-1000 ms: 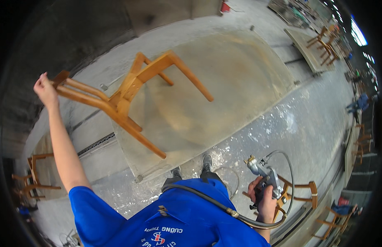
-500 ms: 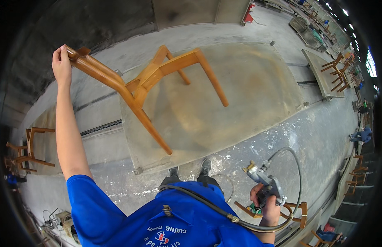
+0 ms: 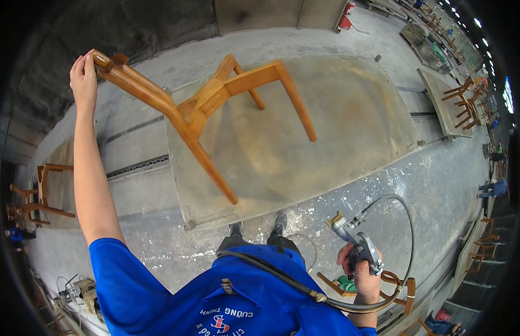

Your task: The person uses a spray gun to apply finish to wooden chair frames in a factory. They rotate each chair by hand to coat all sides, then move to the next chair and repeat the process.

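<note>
A brown wooden chair frame (image 3: 184, 126) with no seat panel is over a large flat board; I cannot tell whether all its legs touch the board. My left hand (image 3: 83, 81), arm stretched out to the far left, has its fingers closed on the end of the chair's backrest. In my right hand (image 3: 363, 274), low on the right, is a metal spray gun (image 3: 358, 246) with a brass-coloured nozzle, its nozzle end turned up and left. A grey hose (image 3: 408, 224) loops from the gun and runs across my waist.
The worn board (image 3: 305, 162) lies ahead of my feet. A chain track (image 3: 137, 167) runs to its left. More chair frames stand on boards at the left (image 3: 44, 196) and far right (image 3: 464, 106). Behind my right hand is another chair frame (image 3: 408, 294). People work along the right side.
The chair and board sit slightly farther right and higher in view. My right hand has turned the spray gun slightly and shifted a little left. My left hand stays at the chair's back.
</note>
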Demonstrator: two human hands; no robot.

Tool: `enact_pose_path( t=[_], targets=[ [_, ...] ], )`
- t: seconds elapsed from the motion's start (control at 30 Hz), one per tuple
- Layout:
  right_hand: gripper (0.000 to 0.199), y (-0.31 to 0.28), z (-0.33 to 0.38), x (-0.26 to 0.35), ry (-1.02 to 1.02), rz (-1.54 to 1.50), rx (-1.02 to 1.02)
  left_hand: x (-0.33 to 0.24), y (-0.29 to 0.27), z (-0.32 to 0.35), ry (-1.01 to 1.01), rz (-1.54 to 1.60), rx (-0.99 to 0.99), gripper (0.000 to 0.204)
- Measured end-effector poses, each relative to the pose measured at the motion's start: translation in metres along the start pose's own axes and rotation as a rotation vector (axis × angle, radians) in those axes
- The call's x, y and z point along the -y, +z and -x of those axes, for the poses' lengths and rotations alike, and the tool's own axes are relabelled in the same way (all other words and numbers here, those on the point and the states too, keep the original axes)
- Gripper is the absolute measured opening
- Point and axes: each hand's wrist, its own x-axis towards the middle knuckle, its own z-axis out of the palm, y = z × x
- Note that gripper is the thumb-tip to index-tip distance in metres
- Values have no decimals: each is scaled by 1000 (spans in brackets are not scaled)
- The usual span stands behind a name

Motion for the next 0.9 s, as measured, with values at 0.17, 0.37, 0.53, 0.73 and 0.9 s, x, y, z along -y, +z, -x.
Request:
enact_pose_path(
  t=[0.17,0.37,0.53,0.73,0.9],
  targets=[
    [74,2,0,0,-12,-40,45,-3,-3,2,-3,16,19,45],
    [72,4,4,-4,-85,5,-49,-11,-6,2,-36,127,53,48],
    [70,10,10,-13,-60,36,-66,-9,-11,-4,-45,106,84,51],
    [83,29,13,1,-52,-161,43,5,-24,-26,53,-47,182,66],
    [87,66,20,31,-154,-234,74,3,-31,-41,23,-60,301,73]
  ],
)
